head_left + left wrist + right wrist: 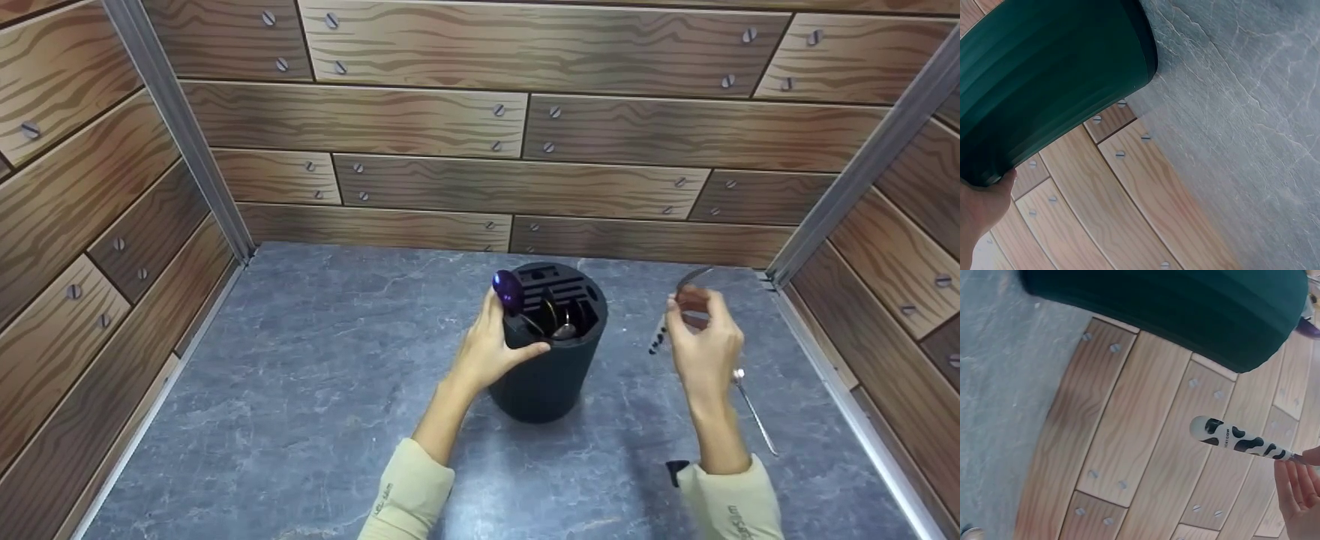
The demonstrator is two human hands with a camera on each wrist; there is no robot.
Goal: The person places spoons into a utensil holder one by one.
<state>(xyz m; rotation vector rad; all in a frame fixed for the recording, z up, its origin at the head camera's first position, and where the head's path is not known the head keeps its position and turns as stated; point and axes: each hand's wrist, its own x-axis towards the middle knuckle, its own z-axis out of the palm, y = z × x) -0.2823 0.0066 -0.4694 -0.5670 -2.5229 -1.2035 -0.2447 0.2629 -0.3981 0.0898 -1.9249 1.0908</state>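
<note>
A dark green cylindrical utensil holder [544, 379] with a black slotted top stands on the table. My left hand [484, 352] holds its upper left side, thumb across the front just below the rim. Beside those fingertips a shiny purple spoon [508, 291] rises from the holder, and another spoon [564, 331] sits inside the opening. To the right, my right hand [705, 345] pinches a piece of cutlery with a black-and-white cow-patterned handle [1241, 440]. Its handle points down toward the table; the fingers partly hide its dark metal end [691, 277], so its kind is unclear.
A thin metal utensil [756, 416] with a pale knob-like end lies on the grey marbled table [300, 390] right of my right wrist. Wood-patterned walls [420, 120] enclose the back and both sides, with metal strips [862, 442] along the edges.
</note>
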